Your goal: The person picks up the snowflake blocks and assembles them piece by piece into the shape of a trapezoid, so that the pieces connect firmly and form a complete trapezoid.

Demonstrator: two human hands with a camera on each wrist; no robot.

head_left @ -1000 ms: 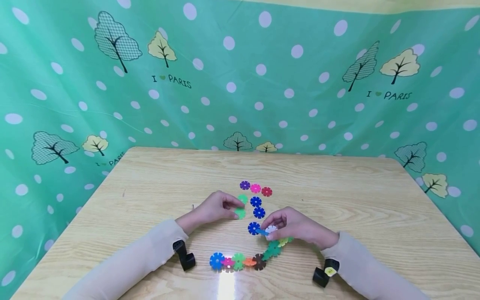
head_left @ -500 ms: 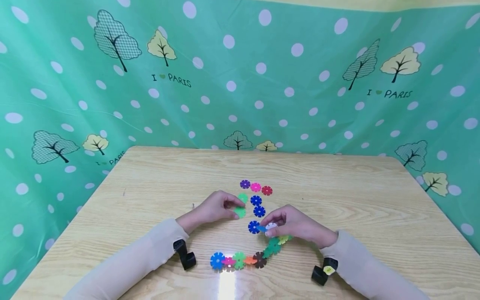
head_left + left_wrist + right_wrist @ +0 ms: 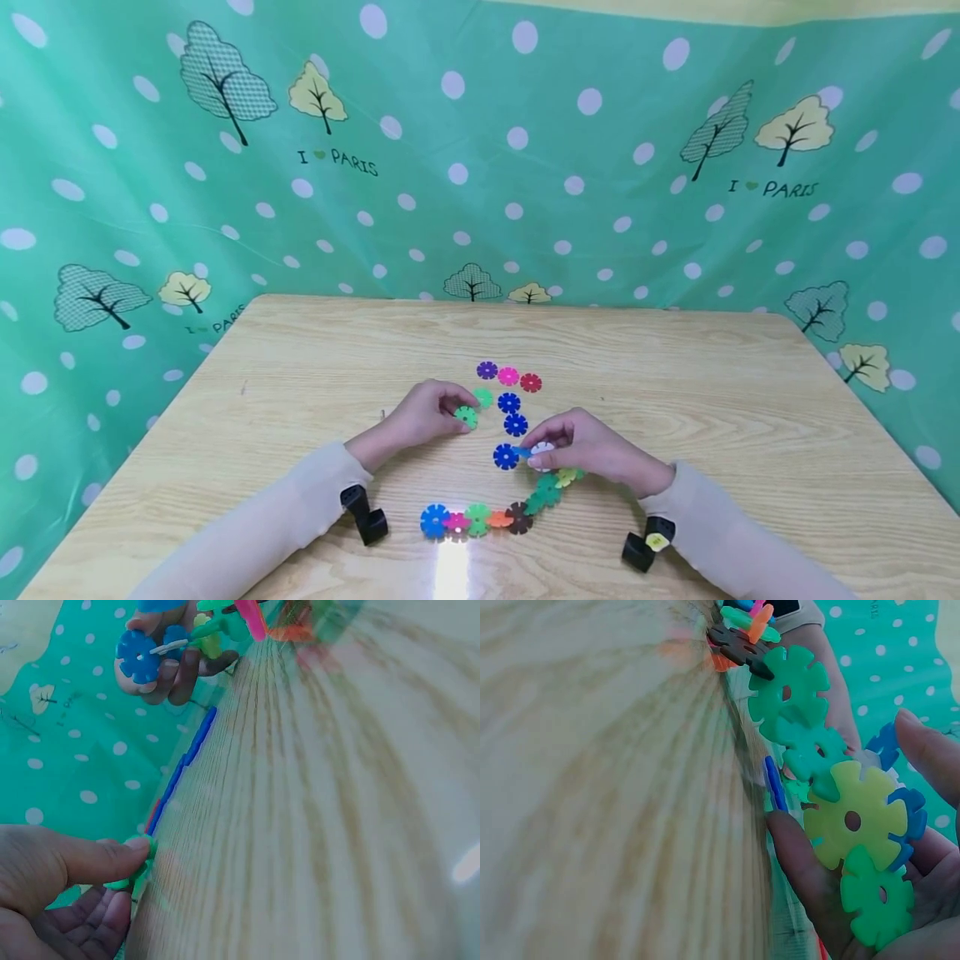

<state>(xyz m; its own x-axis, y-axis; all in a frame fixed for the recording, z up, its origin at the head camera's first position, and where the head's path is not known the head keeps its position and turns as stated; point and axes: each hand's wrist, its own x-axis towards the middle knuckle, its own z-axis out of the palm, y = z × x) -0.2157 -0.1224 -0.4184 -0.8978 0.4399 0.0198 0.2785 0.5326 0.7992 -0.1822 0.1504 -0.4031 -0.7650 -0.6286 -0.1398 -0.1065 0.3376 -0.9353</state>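
Observation:
My left hand [image 3: 429, 415] pinches a light green notched disc [image 3: 466, 417] between thumb and fingertips, tilted up beside another light green disc [image 3: 483, 398] on the table. In the left wrist view the thumb [image 3: 112, 859] partly covers the held disc. My right hand [image 3: 592, 450] grips a chain of interlocked discs near one end. A white disc [image 3: 542, 455] shows at its fingertips, and a blue disc [image 3: 506, 457] sticks out at the chain's end. Yellow [image 3: 855, 817] and green discs [image 3: 877, 896] of the chain lie against the palm in the right wrist view.
The chain trails toward me through a brown disc [image 3: 518, 518] to a blue disc [image 3: 435, 522]. Two loose dark blue discs [image 3: 515, 425] lie between the hands. Behind them are purple [image 3: 487, 370], pink [image 3: 508, 377] and red discs [image 3: 531, 382]. A green curtain [image 3: 480, 150] hangs behind the table [image 3: 675, 375].
My left hand has drawn the light green disc slightly left, away from the one beside it, and tipped it up. My right hand and the chain have hardly moved.

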